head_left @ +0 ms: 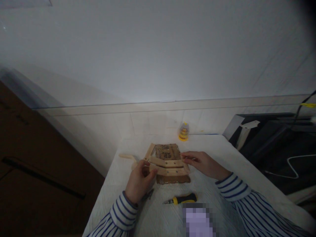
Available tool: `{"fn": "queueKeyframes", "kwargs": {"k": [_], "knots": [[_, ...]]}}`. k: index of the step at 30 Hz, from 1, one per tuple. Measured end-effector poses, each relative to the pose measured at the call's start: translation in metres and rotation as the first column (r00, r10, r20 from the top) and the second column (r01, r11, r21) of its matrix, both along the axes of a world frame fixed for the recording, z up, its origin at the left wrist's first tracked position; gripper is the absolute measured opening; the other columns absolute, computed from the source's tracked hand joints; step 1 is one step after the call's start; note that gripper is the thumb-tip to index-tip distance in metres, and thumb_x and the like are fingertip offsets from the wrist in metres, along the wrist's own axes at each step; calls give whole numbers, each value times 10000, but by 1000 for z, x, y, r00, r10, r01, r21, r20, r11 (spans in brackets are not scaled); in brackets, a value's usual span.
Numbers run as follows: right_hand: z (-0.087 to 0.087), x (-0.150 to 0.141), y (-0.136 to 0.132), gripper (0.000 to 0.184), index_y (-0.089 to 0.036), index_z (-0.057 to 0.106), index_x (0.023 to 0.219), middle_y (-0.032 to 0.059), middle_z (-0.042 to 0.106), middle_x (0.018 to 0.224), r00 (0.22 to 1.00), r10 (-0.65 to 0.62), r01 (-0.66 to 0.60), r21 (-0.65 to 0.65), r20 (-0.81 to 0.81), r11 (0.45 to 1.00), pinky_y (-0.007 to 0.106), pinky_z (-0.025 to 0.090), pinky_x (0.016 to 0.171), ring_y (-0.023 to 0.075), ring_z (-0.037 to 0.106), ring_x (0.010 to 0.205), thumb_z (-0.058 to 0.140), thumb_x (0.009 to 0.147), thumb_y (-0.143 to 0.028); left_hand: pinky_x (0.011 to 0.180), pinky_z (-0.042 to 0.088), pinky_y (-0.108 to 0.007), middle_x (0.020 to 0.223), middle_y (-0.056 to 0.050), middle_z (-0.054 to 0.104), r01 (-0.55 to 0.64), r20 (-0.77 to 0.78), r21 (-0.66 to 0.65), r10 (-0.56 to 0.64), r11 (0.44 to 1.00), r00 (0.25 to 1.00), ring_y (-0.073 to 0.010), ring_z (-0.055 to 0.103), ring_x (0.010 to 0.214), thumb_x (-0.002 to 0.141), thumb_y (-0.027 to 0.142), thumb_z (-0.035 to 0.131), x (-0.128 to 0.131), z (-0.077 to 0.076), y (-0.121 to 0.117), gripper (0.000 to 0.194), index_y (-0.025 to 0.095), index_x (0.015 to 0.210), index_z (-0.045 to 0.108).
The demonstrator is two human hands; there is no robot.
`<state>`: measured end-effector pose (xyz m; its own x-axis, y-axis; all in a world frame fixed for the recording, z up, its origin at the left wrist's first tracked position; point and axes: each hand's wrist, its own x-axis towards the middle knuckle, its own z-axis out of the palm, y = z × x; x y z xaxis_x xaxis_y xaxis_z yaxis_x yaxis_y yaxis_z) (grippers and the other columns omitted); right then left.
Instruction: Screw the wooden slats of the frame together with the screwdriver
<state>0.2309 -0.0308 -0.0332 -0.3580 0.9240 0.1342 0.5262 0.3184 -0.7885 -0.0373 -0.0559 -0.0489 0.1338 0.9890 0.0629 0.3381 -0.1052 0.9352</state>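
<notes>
A light wooden frame of joined strips (160,170), with small dark screws or holes along it, lies over a brown cardboard piece (170,152) printed with dark lettering. My left hand (140,181) is closed on the frame's left end, thumb and fingers pinching the wood. At the right end, my right hand (203,163) pinches the frame between thumb and fingertips. Nearer to me lies a screwdriver (182,199) with a black and yellow handle, its tip pointing left. Some small dark pieces (149,194) lie beside my left wrist, too blurred to name.
A glue bottle (183,132) with a yellow base stands at the back by the wall. Left of the frame is a bent wooden strip (127,156). A pixelated purple thing (198,220) is at the front edge. Dark panels (271,144) lean at the right.
</notes>
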Motion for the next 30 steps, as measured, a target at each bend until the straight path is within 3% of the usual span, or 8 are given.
{"fn": "queueKeyframes", "kwargs": {"k": [4, 8, 15, 20, 25, 30], "knots": [[-6, 1, 0, 369, -189, 611, 1092, 80, 625, 1114, 999, -32, 31, -31, -28, 999, 372, 488, 830, 220, 580, 992, 500, 825, -418, 647, 506, -299, 884, -69, 644, 33, -39, 3, -33, 999, 999, -178, 629, 784, 777, 296, 565, 1, 1, 3, 240, 166, 926, 430], [-13, 2, 0, 396, -195, 586, 1133, 85, 611, 1133, 998, -35, 29, -99, -55, 995, 361, 504, 781, 216, 587, 963, 474, 837, -434, 688, 507, -327, 972, -74, 613, 44, -112, 55, -38, 998, 993, -181, 611, 808, 738, 284, 616, 0, -4, 8, 383, 171, 1050, 426], [-24, 5, 0, 395, -253, 526, 1207, 59, 629, 1073, 1000, -22, 21, -95, -10, 995, 321, 518, 723, 199, 596, 919, 464, 850, -410, 740, 512, -368, 1014, -85, 593, -64, -163, 191, 95, 980, 982, -205, 610, 833, 675, 292, 674, 2, -15, 15, 481, 185, 1086, 449], [-32, 7, 0, 373, -264, 509, 1216, 54, 622, 1107, 1000, -24, 25, -108, 11, 994, 347, 501, 810, 200, 592, 956, 453, 863, -373, 811, 498, -418, 1044, -85, 610, -108, -187, 260, 159, 960, 969, -262, 588, 954, 645, 310, 701, -1, -25, 15, 453, 231, 1041, 494], [-40, 11, 0, 379, -286, 455, 1260, 41, 605, 1156, 998, 1, 2, -57, 59, 998, 345, 494, 848, 190, 591, 989, 434, 883, -323, 732, 532, -411, 985, -85, 633, -140, -250, 252, 204, 958, 946, -279, 616, 897, 642, 356, 705, -6, -40, 13, 465, 237, 1035, 487], [-47, 12, 1, 380, -293, 453, 1263, 44, 552, 1236, 993, -12, 12, 0, 120, 1000, 400, 442, 937, 212, 528, 1104, 420, 884, -307, 712, 540, -398, 1026, -83, 627, -100, -219, 158, 134, 982, 966, -275, 620, 901, 689, 344, 667, -10, -47, 10, 437, 257, 1067, 468]]}}
